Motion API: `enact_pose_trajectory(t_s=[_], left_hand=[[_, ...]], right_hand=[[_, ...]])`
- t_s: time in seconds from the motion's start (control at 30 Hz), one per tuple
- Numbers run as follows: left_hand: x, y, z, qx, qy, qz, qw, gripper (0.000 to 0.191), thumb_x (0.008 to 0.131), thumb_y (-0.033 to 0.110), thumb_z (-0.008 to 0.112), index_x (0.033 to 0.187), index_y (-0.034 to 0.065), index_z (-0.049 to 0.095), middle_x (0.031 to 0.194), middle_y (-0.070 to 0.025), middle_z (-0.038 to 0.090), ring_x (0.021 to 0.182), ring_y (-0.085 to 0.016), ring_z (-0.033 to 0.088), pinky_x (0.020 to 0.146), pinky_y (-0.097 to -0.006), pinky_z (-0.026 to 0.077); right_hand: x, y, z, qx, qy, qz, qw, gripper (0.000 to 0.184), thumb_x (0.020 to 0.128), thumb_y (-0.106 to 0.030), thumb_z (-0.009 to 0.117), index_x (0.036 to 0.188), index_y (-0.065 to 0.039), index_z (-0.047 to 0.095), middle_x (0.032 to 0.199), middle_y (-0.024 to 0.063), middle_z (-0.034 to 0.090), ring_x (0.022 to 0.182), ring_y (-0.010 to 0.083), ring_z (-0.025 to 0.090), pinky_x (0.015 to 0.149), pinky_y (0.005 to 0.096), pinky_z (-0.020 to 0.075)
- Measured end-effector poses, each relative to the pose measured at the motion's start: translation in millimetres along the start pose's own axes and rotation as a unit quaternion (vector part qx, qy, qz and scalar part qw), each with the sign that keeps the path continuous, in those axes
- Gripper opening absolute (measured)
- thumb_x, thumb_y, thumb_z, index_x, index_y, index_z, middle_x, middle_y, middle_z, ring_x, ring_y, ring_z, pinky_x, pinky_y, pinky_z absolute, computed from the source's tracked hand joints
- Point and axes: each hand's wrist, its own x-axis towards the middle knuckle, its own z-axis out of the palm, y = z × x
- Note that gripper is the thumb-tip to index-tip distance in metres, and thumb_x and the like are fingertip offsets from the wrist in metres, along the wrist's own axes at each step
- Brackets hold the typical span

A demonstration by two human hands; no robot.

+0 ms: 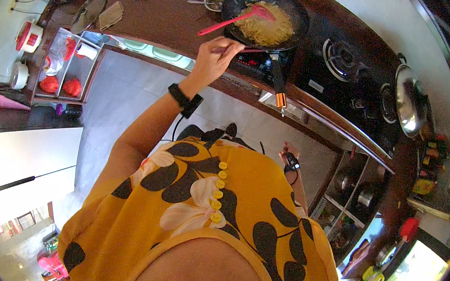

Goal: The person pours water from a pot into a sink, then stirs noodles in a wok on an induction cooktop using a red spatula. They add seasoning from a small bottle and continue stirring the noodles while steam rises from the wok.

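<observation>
A dark wok point(230, 4) sits on a black cooktop, its black, copper-ended handle pointing towards me. Yellowish shredded food point(270, 30) covers its middle. A red slotted spatula point(231, 22) lies on the food, its handle sticking out over the left rim, touched by no hand. Just below that rim, my left hand point(217, 57) pinches a thin dark-red stick, possibly chopsticks, which reaches right along the near edge of the wok. My right hand point(289, 152) hangs low, well below the counter; its fingers are small and blurred, so I cannot tell whether they hold anything.
Left of the wok stands a small bowl point(216, 1) with a spoon. A glass lid point(89, 13) and a folded cloth point(111, 16) lie at the counter's left end. To the right are a gas burner point(341, 61) and a shiny metal pan or lid point(410, 101).
</observation>
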Motion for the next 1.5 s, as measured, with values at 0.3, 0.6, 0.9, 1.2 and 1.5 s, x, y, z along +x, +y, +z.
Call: enact_pose_trajectory(t_s=[0.3, 0.6, 0.9, 1.2, 1.5], left_hand=[[94.6, -86.1, 66.8, 0.087, -0.079, 0.185, 0.976, 0.031, 0.093, 0.016, 0.073, 0.068, 0.0006, 0.062, 0.068, -0.0133, 0.065, 0.061, -0.026, 0.064, 0.056, -0.035, 0.048], [132.8, -116.9, 90.3, 0.168, -0.142, 0.16, 0.962, 0.034, 0.1, 0.032, 0.062, 0.083, 0.0054, 0.075, 0.073, -0.011, 0.07, 0.068, -0.028, 0.067, 0.061, -0.0364, 0.051], [150.4, -124.2, 104.4, -0.133, 0.011, -0.097, 0.986, 0.044, 0.104, 0.038, 0.055, 0.08, 0.0027, 0.063, 0.066, -0.0045, 0.064, 0.056, -0.014, 0.062, 0.054, -0.0312, 0.051], [154.4, -109.4, 52.1, -0.191, 0.074, -0.112, 0.972, 0.043, 0.103, 0.04, 0.057, 0.08, 0.0041, 0.063, 0.068, -0.0023, 0.063, 0.057, -0.012, 0.062, 0.054, -0.0268, 0.049], [141.9, -94.4, 35.7, -0.052, -0.035, -0.09, 0.994, 0.041, 0.1, 0.036, 0.063, 0.083, 0.0001, 0.072, 0.077, -0.0026, 0.072, 0.069, -0.008, 0.066, 0.063, -0.0242, 0.052]], right_hand=[[-20.0, 22.4, -32.3, 0.113, 0.023, -0.092, 0.989, 0.035, 0.095, -0.028, 0.065, 0.116, 0.0, 0.067, 0.086, 0.0126, 0.063, 0.059, 0.0254, 0.058, 0.05, 0.0424, 0.051], [-72.7, 97.7, -57.2, 0.125, 0.189, -0.008, 0.974, 0.032, 0.094, -0.025, 0.066, 0.114, 0.0, 0.068, 0.084, 0.012, 0.062, 0.056, 0.0248, 0.056, 0.049, 0.0406, 0.0509], [-74.9, 76.6, -20.4, 0.134, 0.207, -0.019, 0.969, 0.029, 0.093, -0.022, 0.067, 0.113, -0.001, 0.069, 0.082, 0.0114, 0.061, 0.053, 0.0241, 0.055, 0.048, 0.0388, 0.0507], [-65.0, 41.4, 10.5, 0.135, 0.21, -0.037, 0.968, 0.028, 0.093, -0.019, 0.067, 0.114, 0.0, 0.07, 0.081, 0.0112, 0.06, 0.052, 0.0236, 0.055, 0.047, 0.0364, 0.0511], [-66.1, 61.4, -6.1, 0.126, 0.211, -0.013, 0.969, 0.028, 0.094, -0.018, 0.067, 0.115, 0.0, 0.069, 0.081, 0.0115, 0.06, 0.053, 0.0236, 0.056, 0.047, 0.0358, 0.0514]])
